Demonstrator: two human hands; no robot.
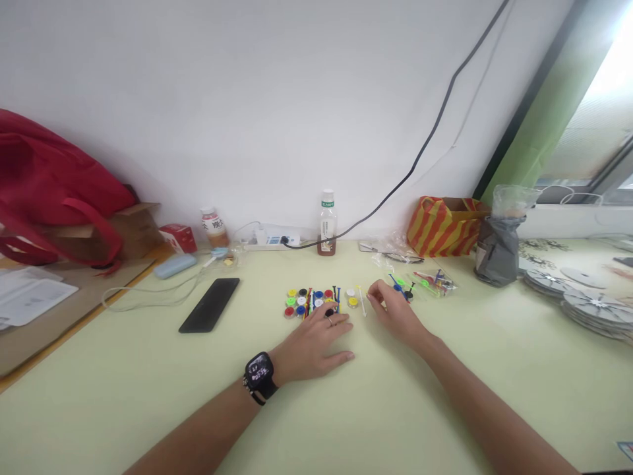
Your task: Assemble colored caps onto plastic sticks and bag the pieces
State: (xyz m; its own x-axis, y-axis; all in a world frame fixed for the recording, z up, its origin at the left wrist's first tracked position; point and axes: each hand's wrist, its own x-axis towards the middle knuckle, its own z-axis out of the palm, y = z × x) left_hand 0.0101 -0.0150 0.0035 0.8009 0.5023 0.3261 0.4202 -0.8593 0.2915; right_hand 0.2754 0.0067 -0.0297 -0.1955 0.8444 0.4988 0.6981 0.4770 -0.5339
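Observation:
My left hand [316, 340] lies palm down with its fingers spread, and its fingertips cover part of a group of small round discs. In that group I see a red disc [289, 313] and a blue disc [301, 310], with thin coloured sticks [309, 300] standing in rows between them. Right of the group are a white disc [351, 293], a yellow disc [352, 303] and a slim yellow-and-white stick [362, 301]. Beside that stick, my right hand [395, 315] has its thumb and fingers pinched together; whatever they hold is hidden. Loose blue and black pieces [403, 287] lie behind it.
A clear bag of coloured pieces [438, 282] lies to the right. A black phone [210, 305] is at left, near a white cable [148, 297]. At the wall stand a drink bottle [327, 224], a power strip [274, 237] and a striped bag [442, 227]. Round stacks [601, 310] sit far right.

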